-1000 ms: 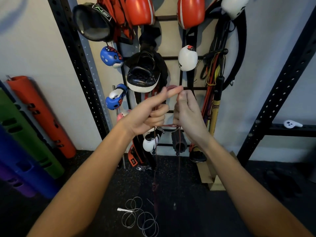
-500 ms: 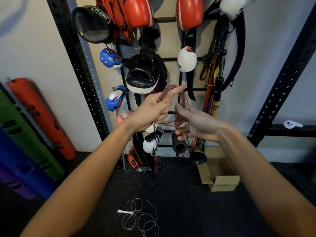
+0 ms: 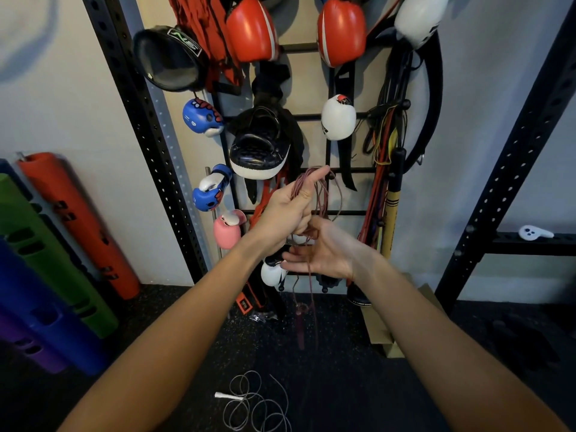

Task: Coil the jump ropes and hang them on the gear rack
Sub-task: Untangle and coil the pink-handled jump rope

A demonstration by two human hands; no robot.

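Note:
A thin dark-red jump rope [image 3: 321, 194] hangs in several loops over the raised forefinger of my left hand [image 3: 288, 210], whose other fingers curl round the strands. My right hand [image 3: 324, 249] is just below it, palm up and fingers spread, with the rope running down across the palm. The rope's tail and its dark-red handle [image 3: 300, 325] dangle toward the floor. A second, white jump rope [image 3: 257, 403] lies in loose loops on the black floor with its white handle to the left. The black gear rack [image 3: 330, 169] stands against the wall behind my hands.
The rack holds red pads [image 3: 251, 29], a black mitt [image 3: 258, 151], blue [image 3: 202, 118], white [image 3: 338, 118] and pink gloves [image 3: 227, 232], and coloured ropes [image 3: 385, 141]. Perforated black uprights [image 3: 149, 120] flank it. Orange, green and blue foam rollers [image 3: 78, 226] lean at left. A cardboard box [image 3: 386, 325] sits below right.
The camera has tilted down slightly. My right hand has dropped a little under the left, and the rope's tail with its handle now hangs straight down from the coil.

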